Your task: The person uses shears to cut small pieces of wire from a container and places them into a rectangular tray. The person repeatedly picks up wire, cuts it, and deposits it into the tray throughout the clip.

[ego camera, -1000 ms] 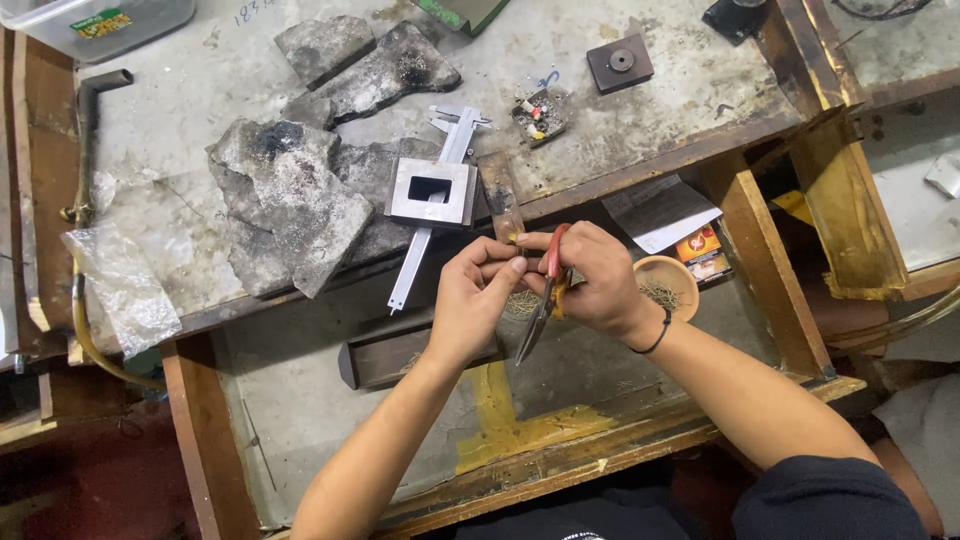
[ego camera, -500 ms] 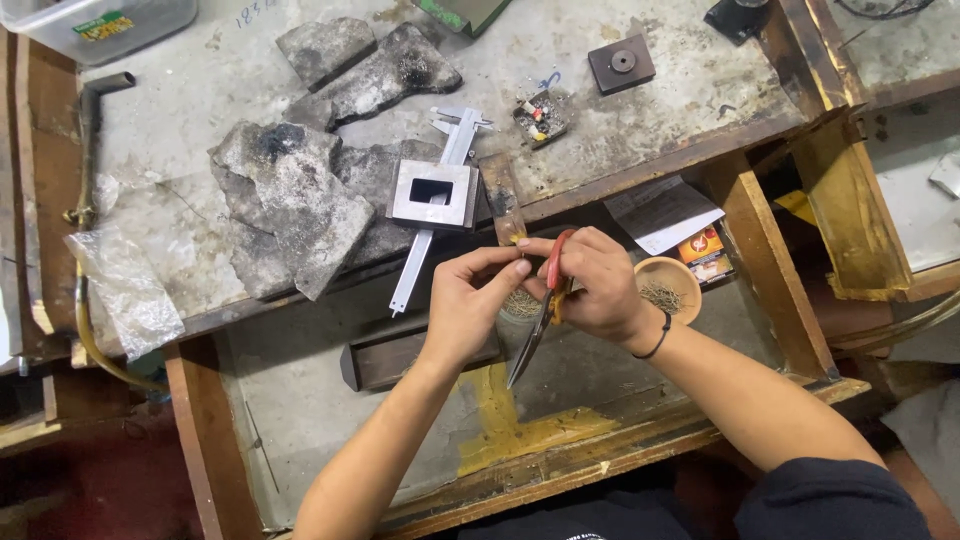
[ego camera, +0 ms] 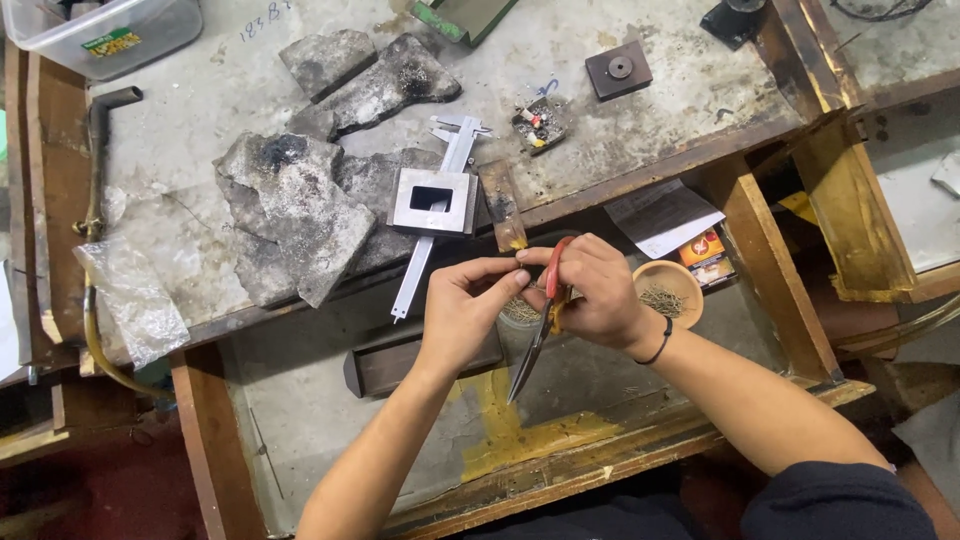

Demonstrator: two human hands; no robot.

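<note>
Clearly the risk lies in how small the piece is: whatever the left hand (ego camera: 465, 315) pinches between thumb and fingertips is too tiny to make out, and a slip of that pinch would likely drop it into the recessed tray (ego camera: 300, 420) below, among the yellow stains, where it would be hard to find. The red-handled pliers (ego camera: 540, 325) point down and toward the lower middle of the frame, so a twist of the wrist could jab the left fingers, which sit touching the tool's upper end.

Both hands meet at the centre of the frame, just below the counter (ego camera: 640, 120) edge. The left hand is closed in a fine pinch, fingers curled, holding something I cannot identify. The right hand (ego camera: 600, 295) is clenched around the pliers' red handles; whether the tips are closed cannot be told.

Just right of the right hand sits a small round dish (ego camera: 690, 285) of thin metal bits. Above the hands lie a square metal block (ego camera: 432, 201) with a rectangular opening, a caliper (ego camera: 447, 180), and grey charred slabs (ego camera: 300, 210).
</note>
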